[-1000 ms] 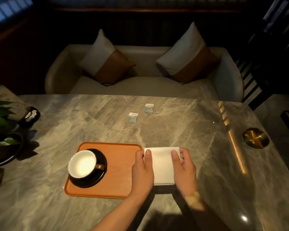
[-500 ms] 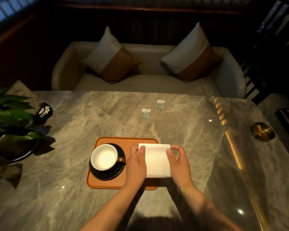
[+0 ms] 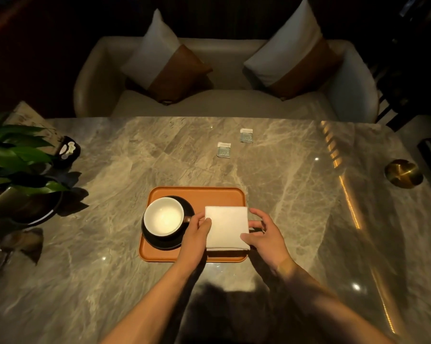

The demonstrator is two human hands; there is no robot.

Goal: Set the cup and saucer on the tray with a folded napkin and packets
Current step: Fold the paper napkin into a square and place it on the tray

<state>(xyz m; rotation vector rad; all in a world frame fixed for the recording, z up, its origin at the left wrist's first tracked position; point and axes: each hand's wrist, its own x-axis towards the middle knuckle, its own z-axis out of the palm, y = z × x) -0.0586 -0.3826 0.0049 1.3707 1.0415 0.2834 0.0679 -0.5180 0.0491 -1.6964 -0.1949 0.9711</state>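
Napkin now lies on the tray, at 3 o'clock of the cup (it sat on the table a second ago); left hand and right hand pinch its edges; packets wait at 12 o'clock

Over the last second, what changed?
Both hands, left hand and right hand, slid the folded napkin leftward from the table onto the tray, beside the cup. Both hands still hold it. Cup, saucer and two packets unmoved.
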